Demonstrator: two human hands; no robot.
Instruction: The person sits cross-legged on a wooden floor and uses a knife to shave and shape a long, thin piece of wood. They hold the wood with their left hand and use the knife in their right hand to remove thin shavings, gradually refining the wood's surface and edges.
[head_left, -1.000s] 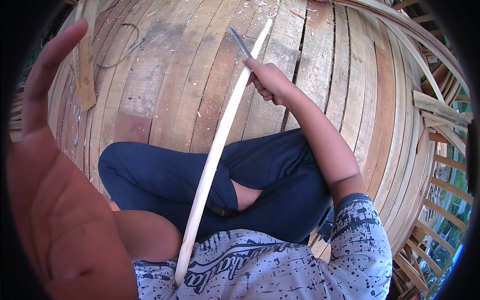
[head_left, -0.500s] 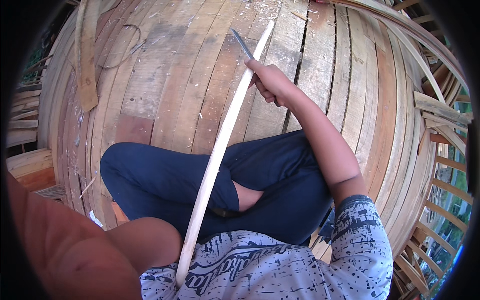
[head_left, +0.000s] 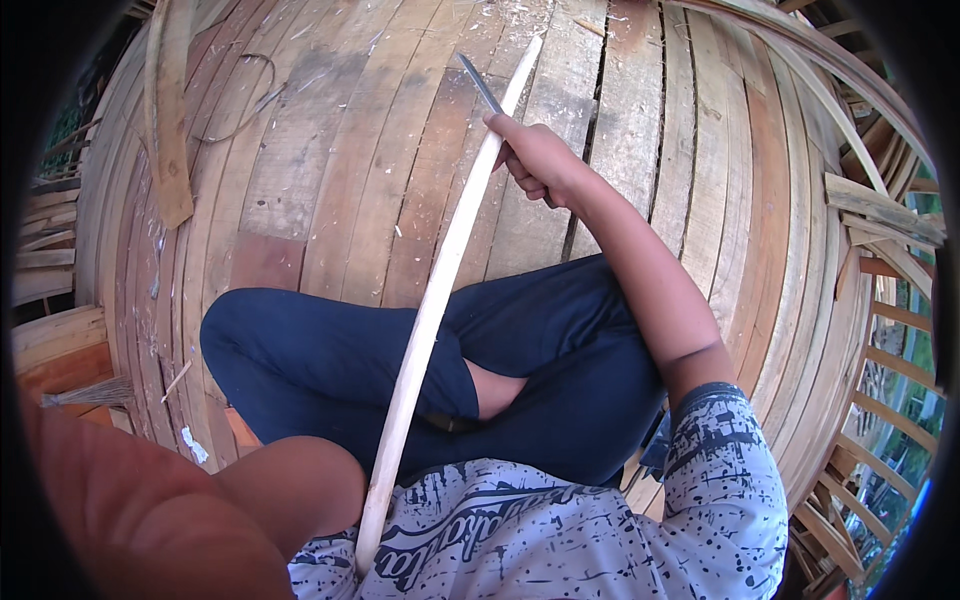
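Observation:
A long, pale, peeled wooden pole (head_left: 430,310) slants from my chest across my crossed legs, its tapered tip pointing away over the floor. Near that far end, my right hand (head_left: 536,163) is closed round a knife, with the thumb extended at the pole. The dark narrow knife blade (head_left: 479,82) juts out to the pole's left; its handle is hidden in the fist. My left hand (head_left: 130,510) looms very close and blurred at the lower left, the arm bent. Its fingers do not show, and nothing can be seen in it.
Wood shavings lie scattered over the plank floor (head_left: 340,190). A long board (head_left: 170,130) and a thin curved strip (head_left: 270,98) lie at the far left. A twig bundle (head_left: 90,391) is at the near left. Stacked wooden slats (head_left: 880,215) and a slatted railing (head_left: 895,370) border the right.
The view has shifted slightly, showing more of the twig bundle at the left. My right hand keeps its grip on the knife beside the pole, with almost no movement.

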